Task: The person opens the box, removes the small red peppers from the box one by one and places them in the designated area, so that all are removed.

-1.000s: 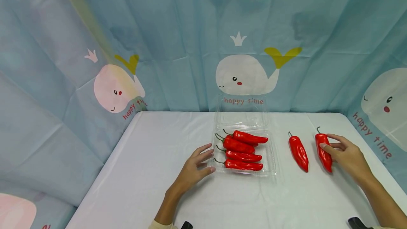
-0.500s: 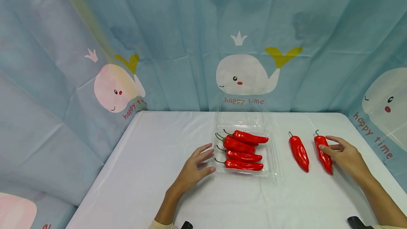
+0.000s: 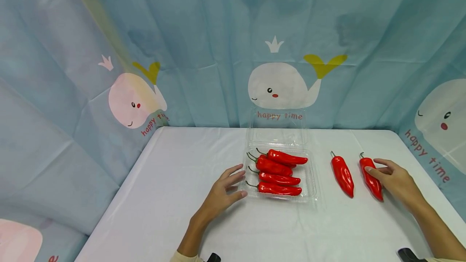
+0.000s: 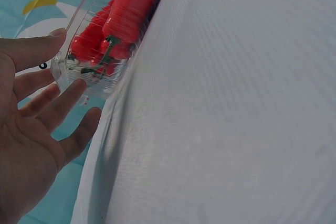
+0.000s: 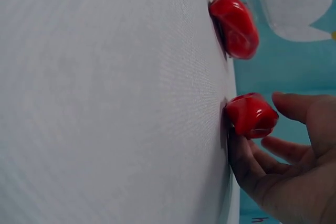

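My right hand [image 3: 395, 179] holds a long red pepper [image 3: 370, 176] between thumb and fingers, close over the white tabletop at the right. Its curled green stem points to the back. In the right wrist view the thumb lies along one side of the pepper and the fingers [image 5: 247, 161] on the other. My left hand [image 3: 223, 193], fingers spread, is at the left edge of a clear plastic clamshell box [image 3: 309, 185], thumb and fingertips right at its wall. Several red peppers [image 3: 278, 178] lie crosswise in the box, stems to the left.
One more red pepper [image 3: 342, 176] lies between the box and my right hand. The box's clear lid [image 3: 277, 134] stands raised toward the blue whale-print curtain [image 3: 211, 51]. A white cloth [image 3: 174, 165] covers the table.
The pepper in my right hand has shifted slightly toward me, its stem end also a little left. My left hand, the box and the other peppers have stayed where they were.
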Available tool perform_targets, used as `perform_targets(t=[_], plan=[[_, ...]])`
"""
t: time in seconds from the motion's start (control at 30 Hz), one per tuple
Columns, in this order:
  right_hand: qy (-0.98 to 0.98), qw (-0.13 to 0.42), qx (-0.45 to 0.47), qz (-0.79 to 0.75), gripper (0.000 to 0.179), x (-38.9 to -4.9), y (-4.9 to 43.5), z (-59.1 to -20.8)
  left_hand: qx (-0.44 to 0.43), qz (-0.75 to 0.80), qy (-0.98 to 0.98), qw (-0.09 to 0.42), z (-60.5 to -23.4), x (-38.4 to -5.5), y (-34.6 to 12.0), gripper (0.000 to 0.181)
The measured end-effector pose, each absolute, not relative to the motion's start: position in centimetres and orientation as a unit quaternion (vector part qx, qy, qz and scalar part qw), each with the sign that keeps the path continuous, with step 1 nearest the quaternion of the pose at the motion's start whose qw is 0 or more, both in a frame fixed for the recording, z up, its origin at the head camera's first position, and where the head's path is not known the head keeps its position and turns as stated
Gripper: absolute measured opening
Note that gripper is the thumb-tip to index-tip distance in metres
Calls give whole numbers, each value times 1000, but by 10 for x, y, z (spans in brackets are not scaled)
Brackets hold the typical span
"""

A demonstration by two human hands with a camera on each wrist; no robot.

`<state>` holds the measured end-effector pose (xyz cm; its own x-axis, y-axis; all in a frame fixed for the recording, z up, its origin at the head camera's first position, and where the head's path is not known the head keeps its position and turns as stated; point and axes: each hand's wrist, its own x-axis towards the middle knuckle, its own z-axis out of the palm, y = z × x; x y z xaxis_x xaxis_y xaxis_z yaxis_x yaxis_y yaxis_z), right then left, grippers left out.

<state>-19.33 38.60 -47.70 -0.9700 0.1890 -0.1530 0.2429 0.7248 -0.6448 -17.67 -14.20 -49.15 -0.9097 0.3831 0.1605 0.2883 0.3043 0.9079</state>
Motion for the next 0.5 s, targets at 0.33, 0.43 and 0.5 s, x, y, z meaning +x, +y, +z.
perform_targets(t=[0.33,0.43,0.5], plan=[[931,27,120,-344,87,-191,387,-478,208,553,806,44,-491,-176,-142,63],[931,24,122,-344,86,-191,388,-478,208,553,806,44,-491,-176,-142,63],[931,20,120,-344,85,-191,389,-479,208,553,806,44,-491,-176,-142,63]])
